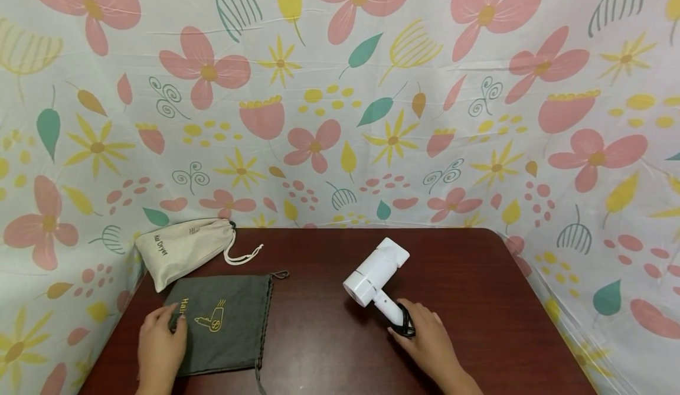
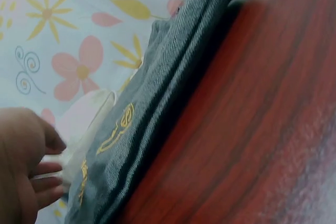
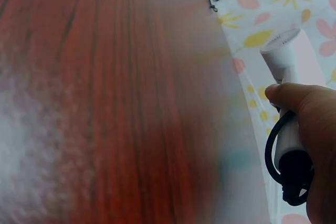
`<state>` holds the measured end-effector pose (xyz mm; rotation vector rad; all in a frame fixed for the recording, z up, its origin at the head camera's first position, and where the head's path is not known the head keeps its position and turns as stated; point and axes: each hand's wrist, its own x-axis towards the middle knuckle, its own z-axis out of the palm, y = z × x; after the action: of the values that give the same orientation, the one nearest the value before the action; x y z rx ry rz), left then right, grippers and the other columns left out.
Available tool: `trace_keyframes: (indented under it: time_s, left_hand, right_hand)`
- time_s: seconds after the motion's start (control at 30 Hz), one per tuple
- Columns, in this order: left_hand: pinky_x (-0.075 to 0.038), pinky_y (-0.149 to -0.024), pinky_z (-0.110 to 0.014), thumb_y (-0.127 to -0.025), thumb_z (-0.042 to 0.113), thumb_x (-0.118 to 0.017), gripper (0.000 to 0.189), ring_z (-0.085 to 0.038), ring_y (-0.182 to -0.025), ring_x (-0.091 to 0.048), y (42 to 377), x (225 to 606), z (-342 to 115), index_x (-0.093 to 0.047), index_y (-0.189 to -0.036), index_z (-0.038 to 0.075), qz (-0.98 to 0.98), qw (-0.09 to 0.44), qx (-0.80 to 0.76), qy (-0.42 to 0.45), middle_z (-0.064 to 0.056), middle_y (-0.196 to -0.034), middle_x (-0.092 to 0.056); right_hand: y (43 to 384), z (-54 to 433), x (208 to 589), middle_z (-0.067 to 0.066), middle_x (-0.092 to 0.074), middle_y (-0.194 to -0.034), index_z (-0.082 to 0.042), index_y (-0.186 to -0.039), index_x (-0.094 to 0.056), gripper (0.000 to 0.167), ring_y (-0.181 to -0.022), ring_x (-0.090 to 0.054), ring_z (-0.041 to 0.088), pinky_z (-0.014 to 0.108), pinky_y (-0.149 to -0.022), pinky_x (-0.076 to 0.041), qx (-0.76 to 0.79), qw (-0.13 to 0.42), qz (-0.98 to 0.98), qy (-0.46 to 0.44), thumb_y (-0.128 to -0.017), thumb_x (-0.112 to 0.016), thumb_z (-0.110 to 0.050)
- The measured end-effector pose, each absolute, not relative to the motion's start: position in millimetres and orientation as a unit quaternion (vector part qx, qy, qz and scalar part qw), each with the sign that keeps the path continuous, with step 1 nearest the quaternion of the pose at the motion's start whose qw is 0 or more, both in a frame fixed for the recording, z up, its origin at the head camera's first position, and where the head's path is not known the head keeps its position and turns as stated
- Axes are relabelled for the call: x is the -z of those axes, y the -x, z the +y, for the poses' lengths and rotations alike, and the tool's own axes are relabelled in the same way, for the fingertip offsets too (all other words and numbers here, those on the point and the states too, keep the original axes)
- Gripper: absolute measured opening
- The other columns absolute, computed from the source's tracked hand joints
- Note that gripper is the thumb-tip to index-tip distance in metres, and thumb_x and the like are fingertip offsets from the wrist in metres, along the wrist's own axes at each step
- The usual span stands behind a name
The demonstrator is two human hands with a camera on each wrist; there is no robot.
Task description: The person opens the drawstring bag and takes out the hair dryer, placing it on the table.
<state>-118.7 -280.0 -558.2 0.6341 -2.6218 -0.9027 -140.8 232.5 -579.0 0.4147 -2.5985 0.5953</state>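
My right hand [image 1: 425, 336] grips the handle of a white hair dryer [image 1: 374, 271], with a black cord [image 1: 406, 321] bundled round the handle's lower end. In the right wrist view the thumb lies along the handle of the hair dryer [image 3: 286, 56]. My left hand [image 1: 162, 342] hovers at the left side of a dark grey drawstring bag [image 1: 234, 324], fingers loosely bent. Gold lettering and a dryer picture mark this bag, which lies flat. In the left wrist view the fingers of the left hand [image 2: 26, 166] overlap the cream bag behind.
A cream drawstring bag [image 1: 186, 250] printed "Hair Dryer" lies at the table's back left corner, its white cord trailing right. The dark red-brown table [image 1: 319, 336] meets a flower-patterned cloth [image 1: 340, 117] at the back and sides.
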Motion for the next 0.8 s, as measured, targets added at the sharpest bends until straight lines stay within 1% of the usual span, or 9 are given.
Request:
trace_keyframes:
  time_s: [0.1, 0.2, 0.33, 0.5, 0.67, 0.8]
  left_hand:
    - [-0.041, -0.1, -0.065, -0.099, 0.015, -0.06, 0.042, -0.049, -0.126, -0.05, 121, 559, -277, -0.059, -0.138, 0.001, -0.931, 0.111, 0.306, -0.167, -0.026, -0.14, -0.053]
    - [-0.04, -0.101, -0.068, -0.1, 0.021, -0.061, 0.047, -0.051, -0.131, -0.048, 123, 560, -277, -0.054, -0.144, 0.006, -0.944, 0.048, 0.304, -0.121, -0.026, -0.146, -0.049]
    - [-0.037, -0.103, -0.071, -0.101, 0.031, -0.06, 0.056, -0.054, -0.133, -0.044, 126, 562, -278, -0.047, -0.15, 0.007, -0.948, -0.017, 0.302, -0.095, -0.027, -0.149, -0.045]
    - [-0.036, -0.102, -0.072, -0.101, 0.041, -0.059, 0.062, -0.056, -0.131, -0.043, 128, 568, -279, -0.046, -0.151, 0.008, -0.95, -0.044, 0.294, -0.095, -0.027, -0.149, -0.046]
    - [-0.036, -0.101, -0.073, -0.1, 0.045, -0.059, 0.064, -0.058, -0.13, -0.042, 128, 571, -276, -0.048, -0.15, 0.007, -0.954, -0.045, 0.281, -0.097, -0.028, -0.148, -0.046]
    - [-0.036, -0.099, -0.074, -0.099, 0.049, -0.059, 0.067, -0.059, -0.13, -0.041, 129, 569, -274, -0.047, -0.15, 0.007, -0.955, -0.052, 0.275, -0.1, -0.03, -0.147, -0.045]
  right_hand:
    - [142, 234, 578, -0.008, -0.065, -0.091, -0.016, -0.124, -0.065, 0.066, -0.081, -0.058, 0.006, 0.034, -0.075, -0.044, -0.21, 0.216, -0.942, -0.146, -0.068, -0.094, -0.033]
    - [144, 235, 579, -0.007, -0.065, -0.091, -0.014, -0.125, -0.065, 0.066, -0.081, -0.059, 0.008, 0.034, -0.074, -0.043, -0.2, 0.215, -0.946, -0.14, -0.068, -0.094, -0.033]
    - [146, 237, 582, -0.003, -0.065, -0.09, -0.012, -0.124, -0.065, 0.066, -0.08, -0.06, 0.011, 0.034, -0.072, -0.043, -0.188, 0.218, -0.948, -0.134, -0.068, -0.094, -0.032]
    - [150, 239, 584, 0.0, -0.067, -0.09, -0.011, -0.123, -0.064, 0.067, -0.081, -0.062, 0.013, 0.035, -0.072, -0.043, -0.183, 0.218, -0.95, -0.125, -0.067, -0.095, -0.03]
    - [153, 241, 583, 0.004, -0.07, -0.095, -0.009, -0.123, -0.064, 0.065, -0.084, -0.065, 0.018, 0.036, -0.071, -0.043, -0.186, 0.206, -0.954, -0.112, -0.068, -0.094, -0.03]
    - [156, 242, 580, 0.006, -0.07, -0.097, -0.007, -0.123, -0.065, 0.063, -0.086, -0.066, 0.019, 0.039, -0.073, -0.045, -0.193, 0.184, -0.959, -0.092, -0.071, -0.092, -0.03]
